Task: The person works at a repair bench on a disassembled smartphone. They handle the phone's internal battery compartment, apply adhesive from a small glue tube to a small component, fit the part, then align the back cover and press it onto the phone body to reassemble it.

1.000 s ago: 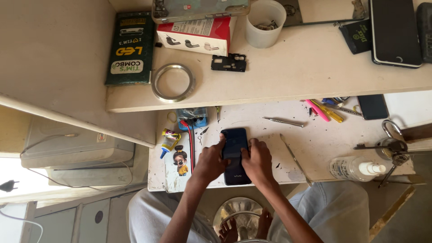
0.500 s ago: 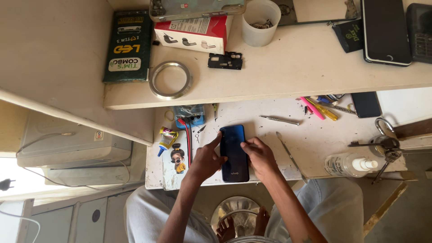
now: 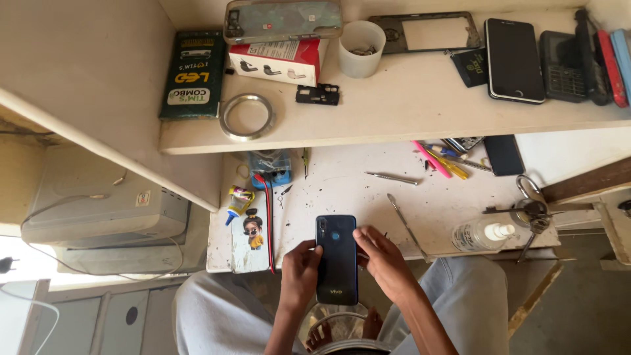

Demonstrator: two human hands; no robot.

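I see a dark blue phone [image 3: 336,258], glossy and rectangular, lying back-up at the near edge of the white bench [image 3: 342,190], its lower end hanging past the edge over my lap. My left hand [image 3: 300,269] grips its left side, fingers curled against the edge. My right hand [image 3: 384,261] rests on the right side, fingers spread over the smooth back; both hands hold the phone between them.

The bench top is scuffed and speckled with dark marks. A thin metal pry tool [image 3: 406,225] lies just right of the phone, another slim tool [image 3: 392,177] further up. A clear plastic bottle [image 3: 483,234] lies on its side near a bunch of keys [image 3: 534,209]. A red wire [image 3: 269,217] runs down the left.

On the shelf above sit a metal ring [image 3: 247,117] and a white cup [image 3: 363,47]; I cannot make out what is in the cup. The things at the far right of the shelf are cut off.
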